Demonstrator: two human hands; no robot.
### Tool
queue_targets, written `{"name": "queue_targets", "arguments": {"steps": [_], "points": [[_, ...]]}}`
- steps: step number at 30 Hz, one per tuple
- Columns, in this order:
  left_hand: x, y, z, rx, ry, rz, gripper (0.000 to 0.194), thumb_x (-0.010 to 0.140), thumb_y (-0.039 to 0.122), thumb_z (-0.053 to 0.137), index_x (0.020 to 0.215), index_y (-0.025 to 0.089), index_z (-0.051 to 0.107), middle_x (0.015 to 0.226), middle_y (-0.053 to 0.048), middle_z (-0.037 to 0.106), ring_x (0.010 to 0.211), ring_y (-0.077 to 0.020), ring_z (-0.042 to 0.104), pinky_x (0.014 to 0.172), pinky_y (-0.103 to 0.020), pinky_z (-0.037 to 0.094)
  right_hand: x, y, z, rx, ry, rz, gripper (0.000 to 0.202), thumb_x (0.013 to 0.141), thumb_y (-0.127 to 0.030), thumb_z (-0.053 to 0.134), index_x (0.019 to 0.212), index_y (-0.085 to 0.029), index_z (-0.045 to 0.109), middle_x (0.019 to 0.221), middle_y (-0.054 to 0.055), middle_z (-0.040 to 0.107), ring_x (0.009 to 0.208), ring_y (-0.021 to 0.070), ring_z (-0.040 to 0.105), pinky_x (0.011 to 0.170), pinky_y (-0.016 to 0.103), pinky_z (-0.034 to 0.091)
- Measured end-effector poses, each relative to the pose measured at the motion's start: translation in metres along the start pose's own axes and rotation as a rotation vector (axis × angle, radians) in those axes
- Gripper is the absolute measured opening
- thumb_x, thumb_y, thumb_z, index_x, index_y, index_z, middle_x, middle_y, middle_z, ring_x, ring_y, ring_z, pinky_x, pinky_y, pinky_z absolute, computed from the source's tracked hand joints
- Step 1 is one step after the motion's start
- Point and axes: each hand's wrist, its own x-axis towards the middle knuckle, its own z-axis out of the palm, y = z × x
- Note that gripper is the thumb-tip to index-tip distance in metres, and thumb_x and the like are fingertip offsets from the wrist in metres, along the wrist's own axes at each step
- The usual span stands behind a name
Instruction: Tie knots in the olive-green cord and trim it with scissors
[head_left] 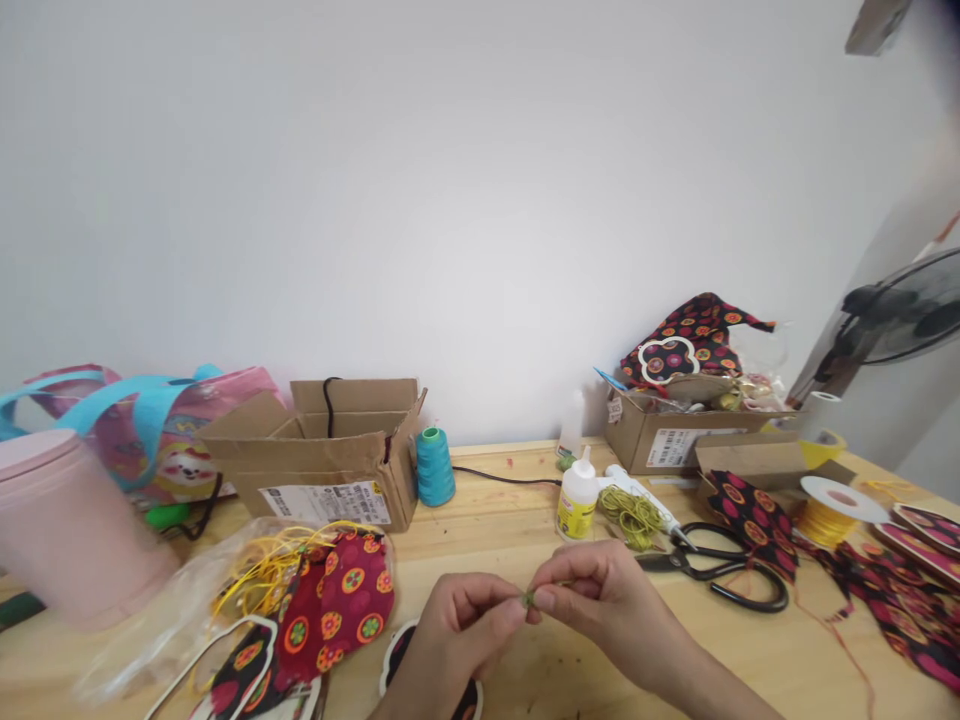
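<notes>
My left hand (466, 632) and my right hand (604, 608) meet above the near part of the table. Between their fingertips is a small green piece (529, 600), which looks like knotted cord; most of it is hidden by the fingers. Both hands are closed in a pinch on it. Partly under my left forearm lies a flat dark patterned piece with a white edge (395, 650). Just beyond my right hand stand a glue bottle (577, 503) with a yellow label and a bundle of olive-green cord (634, 515).
Black-handled scissors (720, 568) lie right of my right hand, near a white glue gun (645, 490) and a spool of yellow cord (829, 520). Patterned red fabric (341, 595) is at left. Behind stand a teal thread cone (435, 470) and cardboard boxes (322, 465).
</notes>
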Motion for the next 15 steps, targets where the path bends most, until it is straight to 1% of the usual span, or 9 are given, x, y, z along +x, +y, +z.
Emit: {"name": "queue_targets", "arguments": {"steps": [3, 6, 11, 15], "points": [[0.0016, -0.0006, 0.0009, 0.008, 0.01, -0.009, 0.038, 0.059, 0.048, 0.068, 0.055, 0.011, 0.066, 0.034, 0.01, 0.03, 0.032, -0.0014, 0.016, 0.034, -0.019, 0.008, 0.0001, 0.0013, 0.001, 0.01, 0.0, 0.011, 0.017, 0.057, -0.03, 0.075, 0.058, -0.015, 0.069, 0.055, 0.001, 0.064, 0.053, 0.0104, 0.055, 0.05, 0.018, 0.041], [0.0015, 0.0002, 0.0002, -0.037, -0.018, -0.026, 0.036, 0.061, 0.046, 0.067, 0.055, 0.011, 0.065, 0.034, 0.01, 0.029, 0.033, -0.0015, 0.015, 0.035, -0.019, 0.007, 0.0002, 0.0017, 0.0016, 0.019, -0.003, 0.011, 0.017, 0.057, -0.031, 0.075, 0.058, -0.015, 0.069, 0.056, 0.001, 0.064, 0.054, 0.0109, 0.055, 0.051, 0.018, 0.043], [-0.0007, 0.0035, -0.003, -0.172, -0.051, -0.139, 0.035, 0.07, 0.044, 0.06, 0.061, 0.01, 0.065, 0.038, 0.009, 0.03, 0.036, -0.0023, 0.014, 0.037, -0.019, 0.007, 0.0011, 0.0012, 0.0016, 0.009, -0.006, -0.007, 0.019, 0.058, -0.033, 0.074, 0.059, -0.014, 0.07, 0.056, 0.001, 0.062, 0.054, 0.0105, 0.054, 0.052, 0.018, 0.042], [-0.001, 0.0052, -0.0041, -0.21, -0.09, -0.206, 0.027, 0.063, 0.037, 0.069, 0.063, 0.01, 0.065, 0.037, 0.011, 0.027, 0.035, -0.0017, 0.012, 0.035, -0.018, 0.006, 0.0019, 0.0026, 0.001, -0.055, -0.006, -0.013, 0.023, 0.059, -0.036, 0.073, 0.059, -0.014, 0.07, 0.055, 0.001, 0.06, 0.051, 0.0094, 0.05, 0.047, 0.018, 0.038]]}}
